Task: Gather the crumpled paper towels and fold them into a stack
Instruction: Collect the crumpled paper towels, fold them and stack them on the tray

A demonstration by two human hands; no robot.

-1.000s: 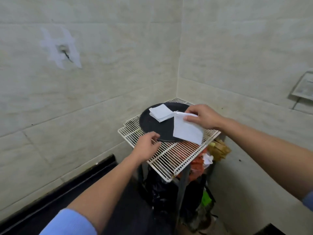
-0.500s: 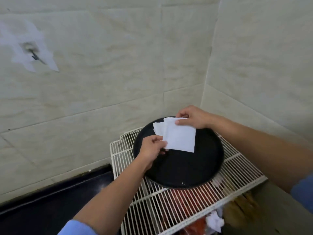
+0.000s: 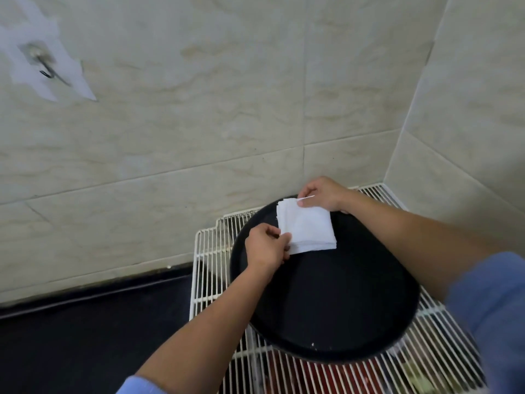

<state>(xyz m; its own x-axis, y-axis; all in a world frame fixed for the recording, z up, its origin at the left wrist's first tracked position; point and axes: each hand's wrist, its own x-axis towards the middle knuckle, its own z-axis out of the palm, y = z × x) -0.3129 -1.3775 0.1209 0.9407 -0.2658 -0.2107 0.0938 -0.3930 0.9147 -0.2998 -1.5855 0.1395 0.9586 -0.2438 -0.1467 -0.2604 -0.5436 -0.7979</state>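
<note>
Beige tiled walls [image 3: 199, 123] met in a corner, with a blurry hook [image 3: 42, 66] on a pale patch up left. The white wire rack [image 3: 210, 251] ran out of frame at the bottom right, and the red stuff [image 3: 326, 376] under it was too smeared to make out. A round black tray [image 3: 326, 302] lay on the rack, with the folded paper towels [image 3: 306, 231] stacked at its far side. The left hand [image 3: 265, 247] pinched the stack's near-left corner and the right hand [image 3: 322, 194] pinched the far one.
</note>
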